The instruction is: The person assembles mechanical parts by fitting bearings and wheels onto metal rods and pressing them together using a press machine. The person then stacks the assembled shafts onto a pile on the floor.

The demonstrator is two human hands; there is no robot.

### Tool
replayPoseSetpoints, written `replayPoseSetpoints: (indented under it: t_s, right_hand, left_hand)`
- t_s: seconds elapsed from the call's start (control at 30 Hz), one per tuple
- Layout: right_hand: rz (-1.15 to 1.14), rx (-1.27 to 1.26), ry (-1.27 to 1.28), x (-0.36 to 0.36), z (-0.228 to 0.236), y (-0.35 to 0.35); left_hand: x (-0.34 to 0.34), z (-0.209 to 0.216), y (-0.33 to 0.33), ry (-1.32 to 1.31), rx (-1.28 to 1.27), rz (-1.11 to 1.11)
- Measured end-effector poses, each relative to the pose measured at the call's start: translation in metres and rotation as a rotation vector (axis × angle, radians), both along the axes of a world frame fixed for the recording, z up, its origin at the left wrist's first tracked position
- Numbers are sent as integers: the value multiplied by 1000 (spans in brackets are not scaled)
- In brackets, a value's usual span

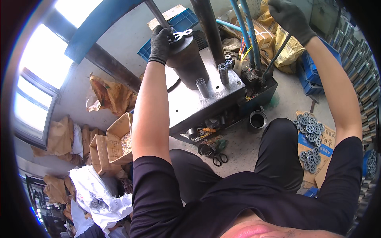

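Note:
My left hand (160, 44), in a dark glove, is at the top of a dark metal cylinder (186, 65) standing on a steel press table. Its fingers are curled at a shiny metal piece with round openings (183, 34) on the cylinder's top, and they partly hide it. A steel rod (156, 12) comes down from above, right by these fingers. Up at the right, my gloved right hand (291, 20) is closed around the upper end of a long dark lever (276, 56), whose lower end meets an oily mechanism beside the table.
Short metal sleeves (202, 88) stand on the press table (184, 115). Thick columns and blue hoses (250, 31) rise behind. Grey spoked wheels (309, 127) lie on cardboard at the right. Scissors (220, 159) and a metal can (258, 119) are on the floor; cardboard boxes (119, 139) stand left.

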State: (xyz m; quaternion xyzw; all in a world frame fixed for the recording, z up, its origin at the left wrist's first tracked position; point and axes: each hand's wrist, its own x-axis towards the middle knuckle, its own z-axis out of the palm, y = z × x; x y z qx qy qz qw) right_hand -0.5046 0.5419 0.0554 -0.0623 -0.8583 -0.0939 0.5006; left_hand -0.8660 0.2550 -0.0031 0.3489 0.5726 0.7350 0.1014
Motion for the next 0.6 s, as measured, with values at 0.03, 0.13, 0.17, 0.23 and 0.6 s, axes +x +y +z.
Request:
replayPoseSetpoints:
  t_s: [0.03, 0.13, 0.17, 0.23, 0.6]
  right_hand:
    - [-8, -25, -15, -5, 6, -7]
    - [-61, -94, -31, 0, 10, -15]
    - [-109, -135, -31, 2, 9, -16]
    - [-97, -143, 5, 9, 8, -9]
    - [-122, -105, 39, 0, 3, 1]
  left_hand:
    - [0, 0, -3, -31, 50, -30]
    - [-1, -2, -9, -30, 187, 91]
    - [-2, -3, -11, 4, 276, 238]
    - [-11, -7, -16, -5, 312, 360]
    - [23, 0, -36, 365, 98, 651]
